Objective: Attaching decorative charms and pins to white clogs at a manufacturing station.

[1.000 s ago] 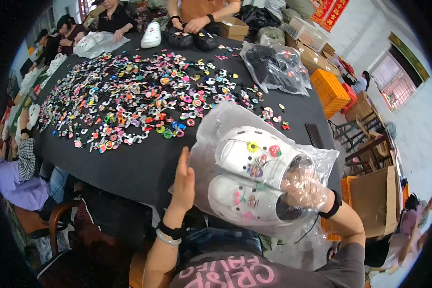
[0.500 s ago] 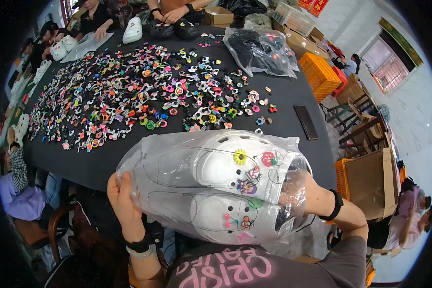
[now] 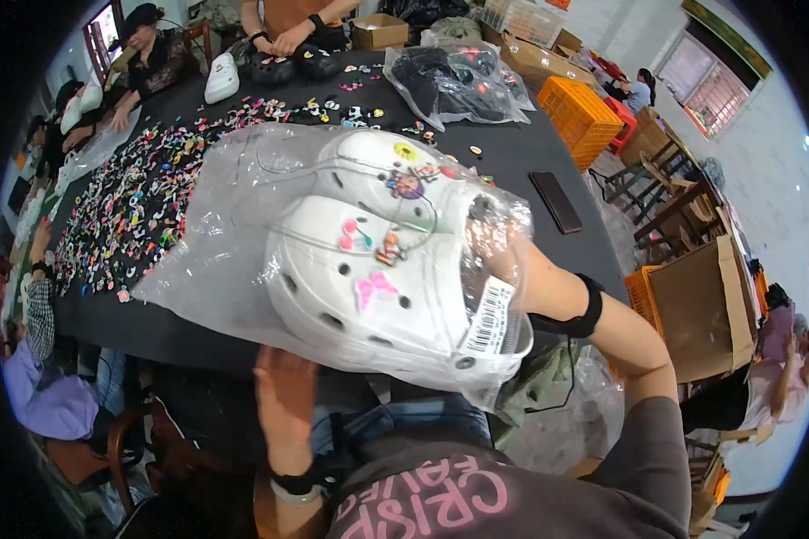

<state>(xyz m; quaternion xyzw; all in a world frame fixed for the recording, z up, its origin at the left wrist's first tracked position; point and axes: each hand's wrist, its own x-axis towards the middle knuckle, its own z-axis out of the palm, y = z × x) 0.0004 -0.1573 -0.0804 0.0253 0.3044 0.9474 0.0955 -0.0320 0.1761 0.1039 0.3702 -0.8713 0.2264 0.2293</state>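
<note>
A pair of white clogs (image 3: 324, 256) with colourful charms lies inside a clear plastic bag (image 3: 198, 256), above the near edge of the black table. My right hand (image 3: 502, 247) reaches into the bag's mouth at the right and grips the clogs near their heels; its fingers are partly covered by the film and the shoes. A white barcode label (image 3: 488, 314) hangs at the nearer heel. Below the bag's near side, my left hand (image 3: 285, 395) is slightly blurred, fingers stretched up towards the bag and holding nothing visible.
Many small shoe charms (image 3: 135, 211) cover the table (image 3: 503, 153). A dark phone (image 3: 555, 202) lies to the right. Farther back are a bag of black items (image 3: 458, 85), black clogs (image 3: 317, 65) and a white clog (image 3: 222, 79). Co-workers sit or stand around the far and left sides.
The bagged clogs have moved forward and left over the charms and tilted, now deeper in the bag. My left hand has let go of the bag's closed end and dropped below it.
</note>
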